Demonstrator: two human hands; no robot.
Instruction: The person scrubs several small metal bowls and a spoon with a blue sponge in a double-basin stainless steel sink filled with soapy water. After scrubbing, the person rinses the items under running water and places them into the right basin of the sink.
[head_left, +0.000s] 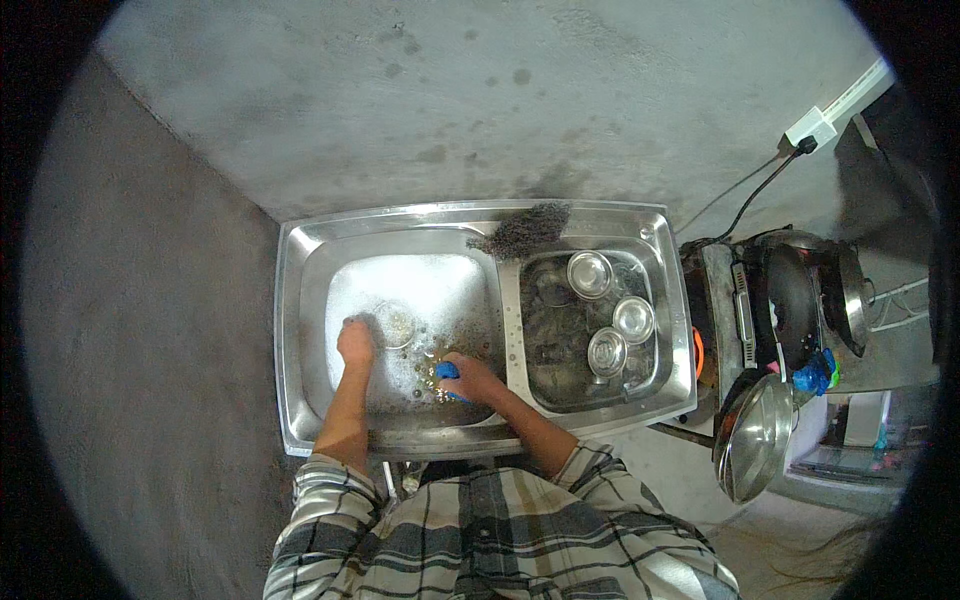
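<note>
Soapy water with thick white foam (409, 281) fills the left basin of a stainless steel double sink (315, 251). My left hand (355, 343) is curled at the foam's left part, its fingertips hidden. Just right of it, a round dish-like shape (395, 325) shows through the suds; whether my hand touches it I cannot tell. On the right side of the same basin, my right hand (474, 379) grips a blue scrubbing sponge (447, 370) over water with bubbles and small food bits.
Three small steel bowls (607, 352) (633, 319) (590, 274) sit in the right basin's dark water. A dark mesh-like clump (525, 229) lies on the back ledge. Right of the sink are a black wok (791, 304), a large metal lid (754, 439) and a plugged-in black cable (765, 184).
</note>
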